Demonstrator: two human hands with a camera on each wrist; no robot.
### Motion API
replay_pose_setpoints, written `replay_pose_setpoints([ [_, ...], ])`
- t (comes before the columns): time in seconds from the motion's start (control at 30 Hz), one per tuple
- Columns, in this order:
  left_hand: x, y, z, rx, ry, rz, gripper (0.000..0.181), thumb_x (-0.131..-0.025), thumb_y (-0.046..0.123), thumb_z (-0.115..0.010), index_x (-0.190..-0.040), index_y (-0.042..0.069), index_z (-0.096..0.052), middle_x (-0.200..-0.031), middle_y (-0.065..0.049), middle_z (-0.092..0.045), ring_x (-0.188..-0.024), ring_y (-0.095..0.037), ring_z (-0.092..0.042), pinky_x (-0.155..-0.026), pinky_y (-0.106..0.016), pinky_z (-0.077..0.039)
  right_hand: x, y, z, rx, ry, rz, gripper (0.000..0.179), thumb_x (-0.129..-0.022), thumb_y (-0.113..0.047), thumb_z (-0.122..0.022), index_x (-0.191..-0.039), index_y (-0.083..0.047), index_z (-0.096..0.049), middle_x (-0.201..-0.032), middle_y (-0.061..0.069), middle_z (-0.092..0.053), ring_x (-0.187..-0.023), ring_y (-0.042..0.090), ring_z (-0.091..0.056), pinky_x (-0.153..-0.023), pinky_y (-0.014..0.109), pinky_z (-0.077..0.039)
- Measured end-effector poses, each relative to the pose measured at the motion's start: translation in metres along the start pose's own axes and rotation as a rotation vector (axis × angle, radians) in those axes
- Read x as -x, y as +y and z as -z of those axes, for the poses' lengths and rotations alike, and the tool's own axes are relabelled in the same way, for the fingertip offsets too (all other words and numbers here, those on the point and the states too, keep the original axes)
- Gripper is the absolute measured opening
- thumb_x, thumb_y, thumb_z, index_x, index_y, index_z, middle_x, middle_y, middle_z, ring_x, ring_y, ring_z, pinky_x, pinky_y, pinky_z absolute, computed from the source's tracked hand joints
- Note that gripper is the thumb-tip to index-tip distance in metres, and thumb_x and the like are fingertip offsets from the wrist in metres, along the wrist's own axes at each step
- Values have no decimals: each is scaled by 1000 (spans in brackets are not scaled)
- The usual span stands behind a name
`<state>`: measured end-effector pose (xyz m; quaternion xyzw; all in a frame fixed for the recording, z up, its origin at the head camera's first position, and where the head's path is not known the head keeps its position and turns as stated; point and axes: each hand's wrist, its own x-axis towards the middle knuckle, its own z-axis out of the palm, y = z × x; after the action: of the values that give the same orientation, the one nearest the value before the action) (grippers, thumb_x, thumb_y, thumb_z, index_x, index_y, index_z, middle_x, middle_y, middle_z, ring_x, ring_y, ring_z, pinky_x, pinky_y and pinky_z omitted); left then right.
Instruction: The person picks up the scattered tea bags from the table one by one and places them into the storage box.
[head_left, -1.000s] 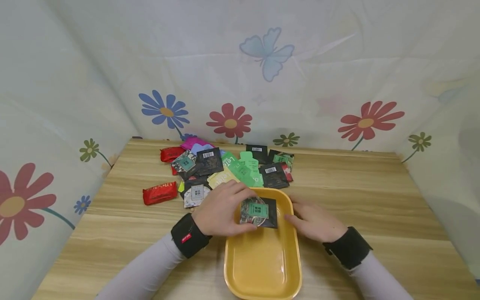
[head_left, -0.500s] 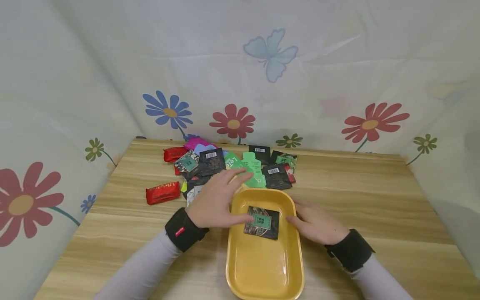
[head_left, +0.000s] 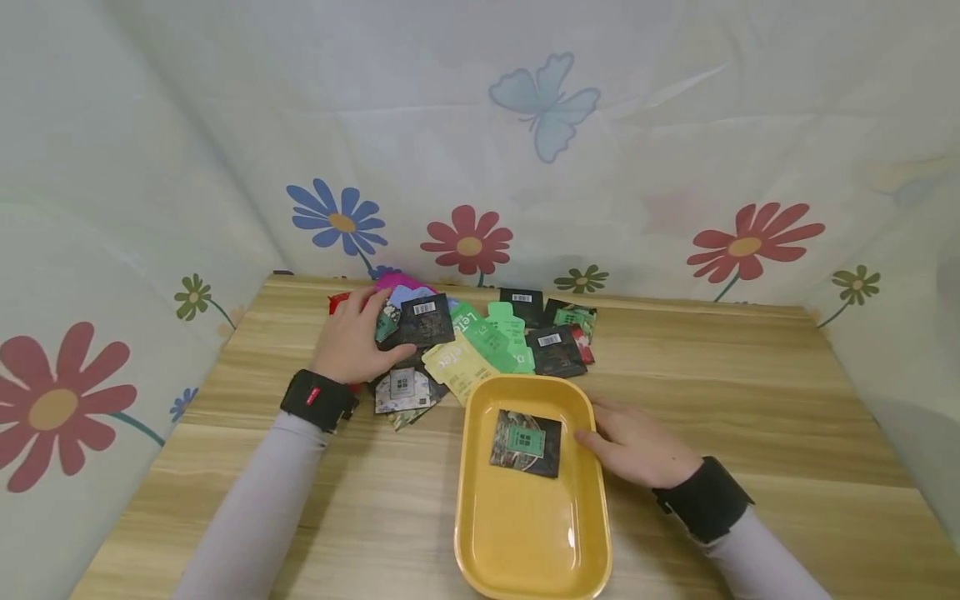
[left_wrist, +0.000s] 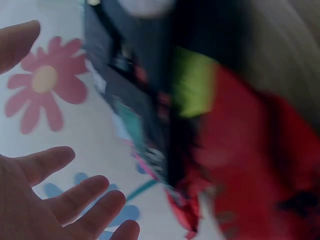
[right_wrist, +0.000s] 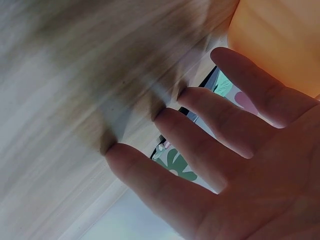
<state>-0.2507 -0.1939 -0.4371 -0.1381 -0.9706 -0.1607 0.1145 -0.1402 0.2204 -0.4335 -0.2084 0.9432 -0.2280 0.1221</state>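
My left hand (head_left: pixel 352 342) is over the left side of a pile of flat packets, thumb and fingers spread apart. Beneath its fingers shows a dark patterned packet (head_left: pixel 387 323), beside a black packet with a barcode label (head_left: pixel 426 320). The left wrist view has those fingers apart from the blurred dark packets and a red wrapped packet (left_wrist: pixel 245 160). A yellow tray (head_left: pixel 525 533) holds one black packet with a green label (head_left: pixel 525 442), lying flat. My right hand (head_left: pixel 641 446) rests along the tray's right side, its fingers extended and fingertips on the table (right_wrist: pixel 75 100).
Green cards (head_left: pixel 506 333), a yellow card (head_left: pixel 459 365), and a white-patterned packet (head_left: pixel 402 387) lie in the pile. Further right are more black packets (head_left: pixel 557 350). A flowered cloth (head_left: pixel 600 167) stands behind the wooden table's back edge.
My left hand has let go of the green-labelled packet, which now lies in the tray, and has moved left to the pile. My right hand has stayed by the tray.
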Motion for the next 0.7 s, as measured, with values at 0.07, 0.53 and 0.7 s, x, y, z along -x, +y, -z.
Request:
replay_pose_setpoints([
  [0.07, -1, -5, -3, -10, -29, 26, 100, -75, 63, -68, -154, 8, -39, -151, -22, -39, -131, -43, -41, -103, -62, -37, 0, 0, 1, 7, 5, 3, 60, -100, -47, -47, -147, -11, -51, -140, 5, -57, -126, 23, -55, -104, 49, -43],
  [0.53, -6, -20, -16, -62, -123, 106, 96, -76, 54, -72, -154, 10, -36, -143, -22, -46, -126, -41, -45, -101, -60, -40, 0, 0, 1, 23, -4, -5, 60, -99, -48, -46, -147, -11, -52, -140, 5, -58, -127, 24, -55, -105, 49, -42],
  [0.7, -7, -21, -18, -47, -117, 103, 97, -75, 51, -73, -154, 9, -36, -142, -23, -47, -126, -42, -46, -103, -60, -39, 0, 0, 1, 20, -7, -13, 60, -99, -49, -46, -145, -12, -53, -138, 4, -59, -124, 23, -56, -104, 49, -43],
])
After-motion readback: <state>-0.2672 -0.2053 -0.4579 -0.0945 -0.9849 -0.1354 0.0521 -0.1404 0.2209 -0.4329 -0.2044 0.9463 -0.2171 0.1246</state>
